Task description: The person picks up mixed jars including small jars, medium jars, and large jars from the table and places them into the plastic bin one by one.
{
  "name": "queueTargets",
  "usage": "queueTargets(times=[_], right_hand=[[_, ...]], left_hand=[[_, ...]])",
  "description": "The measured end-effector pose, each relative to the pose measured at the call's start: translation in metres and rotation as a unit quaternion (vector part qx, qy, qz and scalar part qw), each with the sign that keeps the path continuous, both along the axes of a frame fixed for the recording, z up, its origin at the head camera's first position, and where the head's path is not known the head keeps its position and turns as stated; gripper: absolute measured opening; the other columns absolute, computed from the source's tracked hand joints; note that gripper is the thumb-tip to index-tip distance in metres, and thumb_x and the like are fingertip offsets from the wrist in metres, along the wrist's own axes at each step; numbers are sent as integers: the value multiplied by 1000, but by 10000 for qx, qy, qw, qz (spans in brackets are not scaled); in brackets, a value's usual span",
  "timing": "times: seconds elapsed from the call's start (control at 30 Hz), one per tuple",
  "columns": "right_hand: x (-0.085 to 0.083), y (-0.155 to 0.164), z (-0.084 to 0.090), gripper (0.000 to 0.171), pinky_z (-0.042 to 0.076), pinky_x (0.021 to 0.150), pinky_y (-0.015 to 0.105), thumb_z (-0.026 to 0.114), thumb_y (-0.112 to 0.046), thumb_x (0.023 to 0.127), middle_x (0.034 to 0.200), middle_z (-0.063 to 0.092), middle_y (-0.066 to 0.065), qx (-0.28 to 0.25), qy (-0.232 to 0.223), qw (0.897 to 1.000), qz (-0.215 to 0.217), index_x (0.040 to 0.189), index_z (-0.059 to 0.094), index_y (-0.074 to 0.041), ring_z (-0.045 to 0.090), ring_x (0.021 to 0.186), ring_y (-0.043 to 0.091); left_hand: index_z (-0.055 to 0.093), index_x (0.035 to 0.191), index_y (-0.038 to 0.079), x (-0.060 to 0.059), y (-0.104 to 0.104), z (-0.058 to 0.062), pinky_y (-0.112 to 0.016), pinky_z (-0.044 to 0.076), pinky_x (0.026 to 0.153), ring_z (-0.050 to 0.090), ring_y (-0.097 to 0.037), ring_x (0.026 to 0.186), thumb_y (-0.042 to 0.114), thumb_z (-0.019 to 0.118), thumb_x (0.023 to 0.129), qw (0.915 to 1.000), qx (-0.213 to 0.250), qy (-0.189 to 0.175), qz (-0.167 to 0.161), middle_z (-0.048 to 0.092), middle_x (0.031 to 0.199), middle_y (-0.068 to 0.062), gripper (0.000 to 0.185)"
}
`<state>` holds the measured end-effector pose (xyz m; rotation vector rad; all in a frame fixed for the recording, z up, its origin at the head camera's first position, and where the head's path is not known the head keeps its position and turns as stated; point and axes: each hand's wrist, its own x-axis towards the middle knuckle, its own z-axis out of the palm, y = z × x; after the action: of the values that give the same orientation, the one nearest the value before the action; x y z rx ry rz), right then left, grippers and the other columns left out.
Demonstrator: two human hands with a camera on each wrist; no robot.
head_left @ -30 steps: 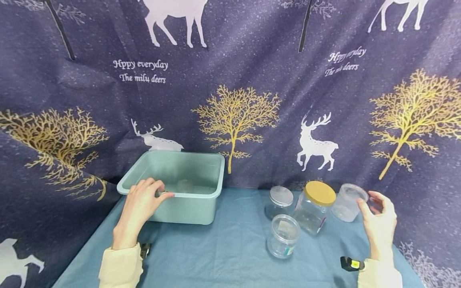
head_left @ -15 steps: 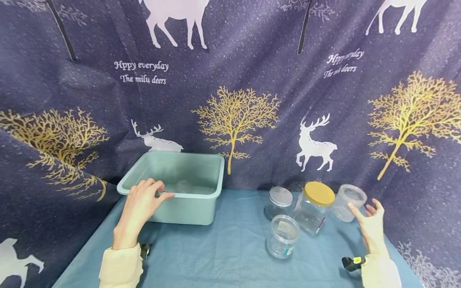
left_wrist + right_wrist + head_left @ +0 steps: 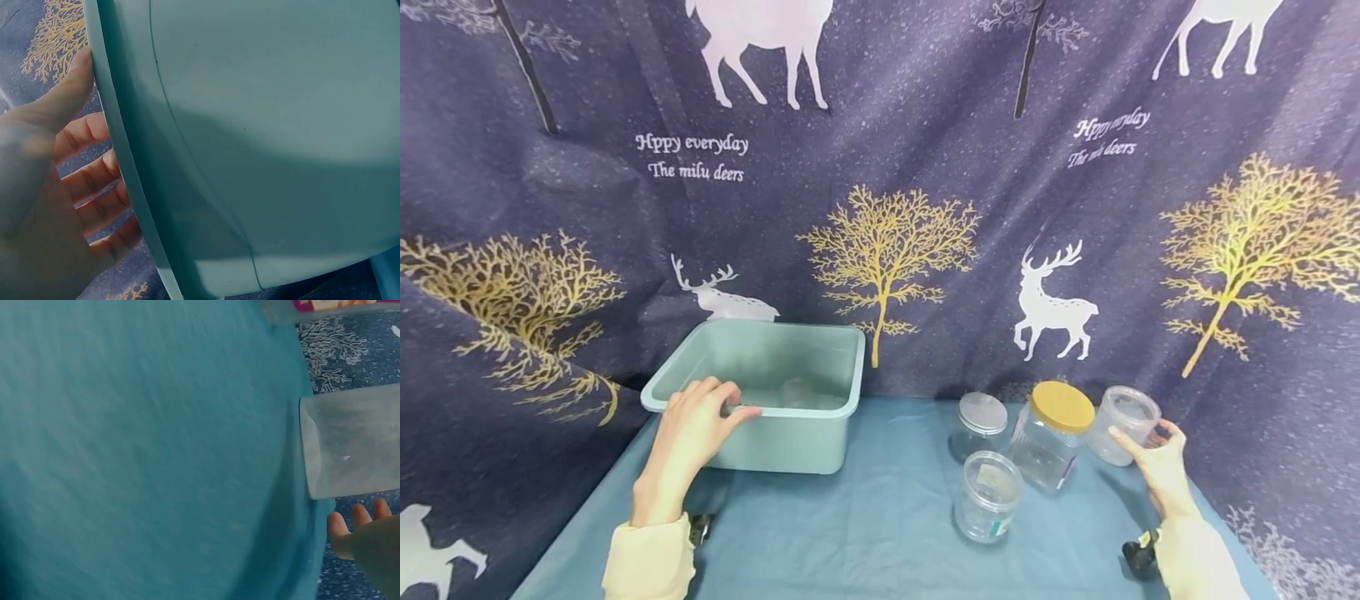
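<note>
Jar (image 3: 1122, 423) — a clear, frosted one, tilted at the far right of the blue cloth (image 3: 880, 517), just beside the gold-lidded jar (image 3: 1051, 433). The right hand (image 3: 1159, 467) has open fingers at its side — contact is unclear. The left hand (image 3: 694, 433) grips the rim of the green tub (image 3: 790, 442), thumb outside.

Gold-lidded jar (image 3: 1051, 433), clear-lidded jar (image 3: 979, 425) and open jar (image 3: 988, 495) stand close together on teal tablecloth (image 3: 865, 533), before dark deer-and-tree backdrop (image 3: 887, 167).
</note>
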<state>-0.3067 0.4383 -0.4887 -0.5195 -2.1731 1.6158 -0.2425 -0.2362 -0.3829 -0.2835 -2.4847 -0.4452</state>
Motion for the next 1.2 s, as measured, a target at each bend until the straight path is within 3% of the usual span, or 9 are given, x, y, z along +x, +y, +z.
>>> queueTargets(times=[0.1,0.17,0.27,0.33,0.5,0.63,0.9,1.2], right_hand=[[-4,2,3,98,37,70,16,76,-33,86,134,27,21,585,-81,9982,-59,148,5,-6,40,98,19],[-8,2,5,99,37,73,19,76,-35,85,132,27,21,699,-48,9975,-117,148,6,-6,40,100,23],[-17,-1,7,100,37,82,25,77,-37,84,131,27,20,669,-18,9977,-144,148,6,-7,38,107,27],[-22,-2,6,101,36,94,30,76,-37,85,136,25,21,580,-19,9983,-68,149,4,-8,37,115,32],[-29,-2,-2,109,13,115,40,77,-35,84,151,7,25,320,56,9994,111,149,-5,-5,20,137,41],[-28,-1,-7,111,10,116,41,79,-33,83,151,4,23,211,83,9997,132,148,-7,-4,17,139,42],[-19,4,-8,110,13,115,46,82,-33,80,149,11,27,506,36,9987,-85,146,1,2,21,136,45],[-17,10,12,111,15,114,46,81,-33,80,149,13,30,975,216,9950,53,146,0,2,23,134,46]], left_hand=[[65,83,15,1,0,-1,-46,37,72,49,-22,72,38,81,78,10000,10,-19,-17,53,79,1,29],[65,83,15,0,-1,0,-46,37,72,50,-23,72,38,81,78,10000,4,15,-25,54,79,0,29],[66,84,14,-1,-3,3,-47,37,72,51,-24,73,39,81,79,10000,-18,77,-2,55,80,0,29],[66,84,14,-1,-4,4,-47,38,73,51,-25,73,39,81,79,10000,-26,72,14,54,80,0,29],[66,84,14,2,-5,1,-48,38,74,51,-25,74,39,81,78,10000,-1,-4,16,54,80,0,30],[66,85,15,1,-3,0,-49,38,75,52,-26,75,39,81,79,10000,17,-38,24,55,82,-1,30],[66,86,15,1,1,-1,-48,38,76,52,-26,77,40,80,80,9998,46,-201,19,56,83,-2,29],[66,84,13,2,1,2,-47,37,71,51,-25,73,37,82,77,9998,17,190,-76,55,79,0,31]])
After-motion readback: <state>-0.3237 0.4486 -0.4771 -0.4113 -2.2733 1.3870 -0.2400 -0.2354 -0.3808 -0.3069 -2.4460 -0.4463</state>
